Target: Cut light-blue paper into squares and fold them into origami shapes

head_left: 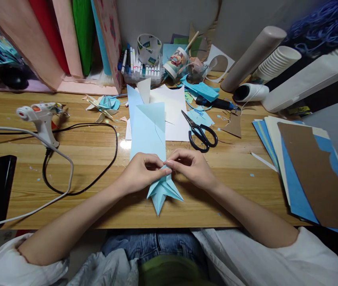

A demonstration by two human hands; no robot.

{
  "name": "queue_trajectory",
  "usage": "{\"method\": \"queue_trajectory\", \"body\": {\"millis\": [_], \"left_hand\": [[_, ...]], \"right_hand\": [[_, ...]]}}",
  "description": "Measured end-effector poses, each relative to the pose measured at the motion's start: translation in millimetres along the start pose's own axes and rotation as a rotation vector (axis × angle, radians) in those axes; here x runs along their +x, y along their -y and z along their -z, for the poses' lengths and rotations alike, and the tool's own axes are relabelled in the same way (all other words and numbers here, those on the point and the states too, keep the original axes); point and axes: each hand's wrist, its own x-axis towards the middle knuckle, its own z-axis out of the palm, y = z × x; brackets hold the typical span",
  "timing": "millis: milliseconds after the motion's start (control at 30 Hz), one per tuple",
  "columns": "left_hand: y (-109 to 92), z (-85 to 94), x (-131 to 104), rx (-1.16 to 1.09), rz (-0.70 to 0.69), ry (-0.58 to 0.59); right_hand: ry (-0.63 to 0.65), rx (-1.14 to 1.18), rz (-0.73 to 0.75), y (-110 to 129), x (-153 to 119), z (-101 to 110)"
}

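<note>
Pinching the upper end of a folded blue paper (159,194) between thumb and fingers of the left hand (142,171), and meeting it there with thumb and forefinger of the right hand (193,167), closed on the same edge. Located close to the near edge of the wooden table (234,174), in the middle, spiky points downward in view; impossible to tell whether resting on the wood or held just above.

Directly beyond the hands, partly hidden by them: a light-blue sheet (148,131), overlapping a white sheet (175,119). Just beyond the right hand, crowding that side: black-handled scissors (198,128), blade tips over the white sheet. Farther back: a blue-and-black tool (216,103) among crumpled blue scraps (203,90).

Off to the left: a white glue gun (43,121), then a black cable (117,145) looping out toward the left hand, crossed by a white cable (72,169). Along the back: a box of markers (152,71), a tape roll (149,49), a tilted paper cup (175,63), a spool of white thread (254,92) and stacked cups (279,63). At the far right, well apart from the hands: a pile of blue, cream and brown sheets (309,159).
</note>
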Motion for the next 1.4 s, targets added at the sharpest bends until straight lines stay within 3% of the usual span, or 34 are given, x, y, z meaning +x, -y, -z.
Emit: {"method": "queue_trajectory", "body": {"millis": [233,333,567,867,1033,1233,1400], "left_hand": [[-0.5,-0.5,0.7,0.063,0.021,-0.022],[-0.3,-1.4,0.8,0.080,0.033,-0.019],[-0.4,-1.7,2.4,0.025,0.026,-0.048],[-6.9,12.0,2.0,-0.178,0.129,0.304],[-7.8,12.9,1.1,-0.030,0.075,0.283],[-0.1,11.9,1.5,0.086,0.007,0.251],[0.4,8.5,-1.5,0.133,-0.013,0.231]], "right_hand": [[0.088,0.078,-0.153,-2.6,3.6,5.4],[0.109,0.041,-0.132,-3.2,3.5,7.4],[-0.020,-0.012,-0.017,-3.8,0.8,4.0],[-0.143,-0.055,0.068,-5.3,0.7,6.3],[-0.112,-0.102,0.096,-7.1,0.2,5.1],[0.039,-0.150,0.034,-5.9,2.1,6.5],[0.014,-0.243,0.099,-5.3,-0.3,3.7]]}}
